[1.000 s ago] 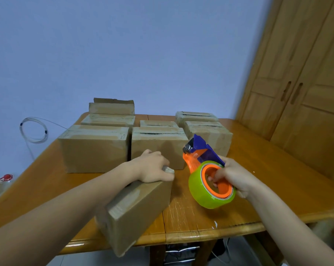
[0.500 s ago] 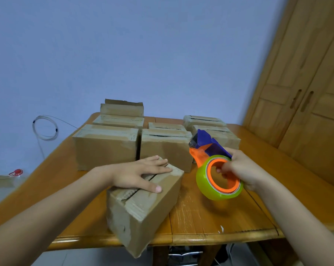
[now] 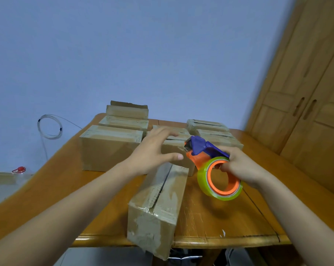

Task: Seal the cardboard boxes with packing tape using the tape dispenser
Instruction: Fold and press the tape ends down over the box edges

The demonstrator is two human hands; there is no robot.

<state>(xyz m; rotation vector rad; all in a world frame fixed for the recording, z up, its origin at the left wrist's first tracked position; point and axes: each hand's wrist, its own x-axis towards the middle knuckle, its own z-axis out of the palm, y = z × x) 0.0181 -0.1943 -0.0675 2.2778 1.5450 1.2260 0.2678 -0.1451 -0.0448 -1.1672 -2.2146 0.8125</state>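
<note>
Grips the tape dispenser [image 3: 204, 162] on the right, hovers an empty hand over the near box [image 3: 162, 198].

Curls the right fingers [image 3: 222, 167] through the dispenser's orange core, right hand [image 3: 242, 169] clenched on it in the air just right of the box's far end, blade head aimed left. Spreads the left fingers [image 3: 166, 133] loose and released, left hand [image 3: 150, 152] above that far end, seemingly not touching. Leaves the box lengthwise on the tabletop [image 3: 219, 223], top seam unsealed, near end apparently jutting past the near edge, more boxes [image 3: 108, 146] ranked beyond. Risks tipping the unsteadied box off that edge under dispenser pressure, laying tape off the seam, or catching the left fingers on the nearby blade.
</note>
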